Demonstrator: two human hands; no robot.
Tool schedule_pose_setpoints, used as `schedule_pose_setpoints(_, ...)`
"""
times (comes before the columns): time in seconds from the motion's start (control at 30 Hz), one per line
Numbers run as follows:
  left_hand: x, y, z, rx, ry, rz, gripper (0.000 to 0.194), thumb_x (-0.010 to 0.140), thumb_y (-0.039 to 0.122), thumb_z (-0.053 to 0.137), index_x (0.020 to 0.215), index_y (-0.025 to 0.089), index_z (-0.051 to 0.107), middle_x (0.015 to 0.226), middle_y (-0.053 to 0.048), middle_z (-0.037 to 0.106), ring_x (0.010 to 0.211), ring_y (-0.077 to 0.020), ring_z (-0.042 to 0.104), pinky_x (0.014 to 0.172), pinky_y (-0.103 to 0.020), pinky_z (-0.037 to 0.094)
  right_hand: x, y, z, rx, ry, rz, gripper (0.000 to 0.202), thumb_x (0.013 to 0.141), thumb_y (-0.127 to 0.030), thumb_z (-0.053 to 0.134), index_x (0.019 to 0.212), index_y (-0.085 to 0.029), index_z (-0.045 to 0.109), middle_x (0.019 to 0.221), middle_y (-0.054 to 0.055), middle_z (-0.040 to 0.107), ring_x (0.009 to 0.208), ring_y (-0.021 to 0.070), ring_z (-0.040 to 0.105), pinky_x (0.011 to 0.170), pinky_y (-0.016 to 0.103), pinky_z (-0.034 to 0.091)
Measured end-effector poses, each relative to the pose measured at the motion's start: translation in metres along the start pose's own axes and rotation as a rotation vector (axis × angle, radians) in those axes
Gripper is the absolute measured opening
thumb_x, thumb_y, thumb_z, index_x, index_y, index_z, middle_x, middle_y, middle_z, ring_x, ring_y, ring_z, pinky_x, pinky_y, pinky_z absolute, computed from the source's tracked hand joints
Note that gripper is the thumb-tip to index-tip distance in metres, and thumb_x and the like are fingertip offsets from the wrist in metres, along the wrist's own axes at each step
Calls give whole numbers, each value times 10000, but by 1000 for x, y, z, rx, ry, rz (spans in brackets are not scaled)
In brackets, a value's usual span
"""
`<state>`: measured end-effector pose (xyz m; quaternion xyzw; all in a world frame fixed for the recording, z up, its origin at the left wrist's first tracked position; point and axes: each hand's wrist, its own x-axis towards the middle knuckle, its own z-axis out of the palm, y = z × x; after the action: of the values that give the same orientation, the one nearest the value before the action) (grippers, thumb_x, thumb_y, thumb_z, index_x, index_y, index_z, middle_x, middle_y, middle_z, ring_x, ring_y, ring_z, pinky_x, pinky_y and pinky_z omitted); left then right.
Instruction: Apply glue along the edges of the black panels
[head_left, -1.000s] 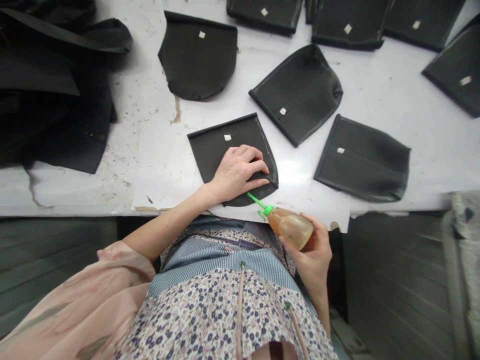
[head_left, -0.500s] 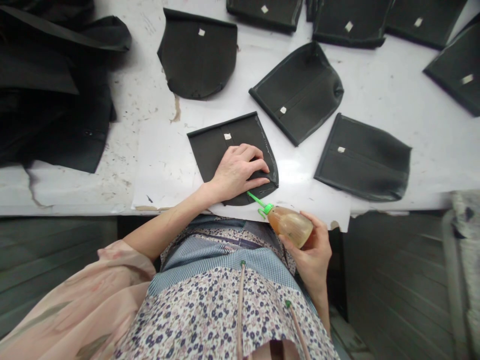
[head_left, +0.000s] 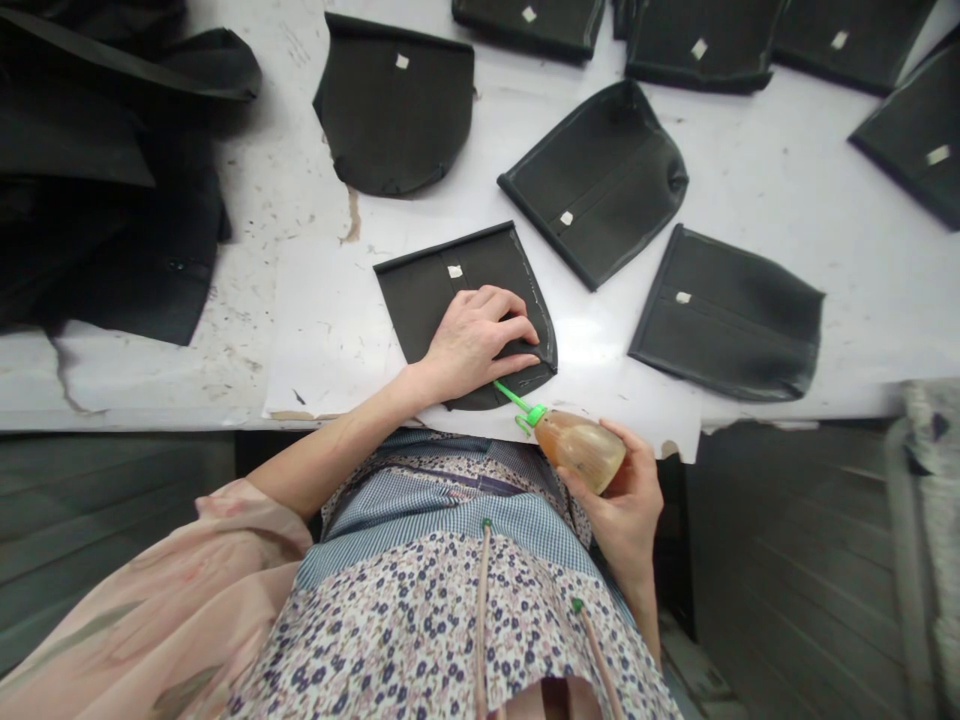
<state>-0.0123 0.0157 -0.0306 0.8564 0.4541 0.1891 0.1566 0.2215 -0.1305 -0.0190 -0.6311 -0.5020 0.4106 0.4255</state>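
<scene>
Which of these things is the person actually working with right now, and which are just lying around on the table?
In use:
left hand, pressing flat on the dark piece
right hand, gripping the glue bottle, green nozzle at that piece's edge
white paper under the piece

Lying about:
other dark pieces, apart on the table
black fabric pile, far left

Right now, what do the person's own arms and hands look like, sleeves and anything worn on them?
Both hands are bare: no gloves, rings or watch visible on the left hand or right hand. The left arm's loose pale pink sleeve is pushed above the elbow. No sleeve shows on the right forearm.
</scene>
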Motion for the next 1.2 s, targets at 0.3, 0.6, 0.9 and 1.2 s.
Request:
schedule_pose_setpoints(0.3,0,0,0,-11,-4,-2,240,946,464,662,1031,245,713,1189,-71,657,1143,-268,562,943,-428,381,0,2,1,9,0,1,643,705,-328,922,1274,-246,632,1221,82,655,1075,247,682,854,360,632)
schedule_pose_setpoints(0.6,1,-1,1,-5,2,2,242,941,465,670,1029,243,713,1184,-68,658,1138,-266,563,938,-423,377,2,1,1,-8,0,-9,647,704,-333,925,1274,-246,631,1206,68,668,1039,244,703,815,341,634)
schedule_pose_setpoints(0.9,0,-1,1,-15,0,-3,249,942,470,666,1031,243,713,1187,-68,657,1136,-267,560,936,-428,378,2,3,1,15,2,-36,654,704,-312,930,1283,-261,632,1211,56,671,1037,228,706,814,319,632)
schedule_pose_setpoints(1.2,0,-1,1,-15,2,0,244,943,470,665,1033,247,711,1189,-66,655,1142,-266,560,938,-428,380,2,2,2,8,0,-49,650,707,-304,927,1284,-260,632,1194,47,674,1027,218,701,804,302,621)
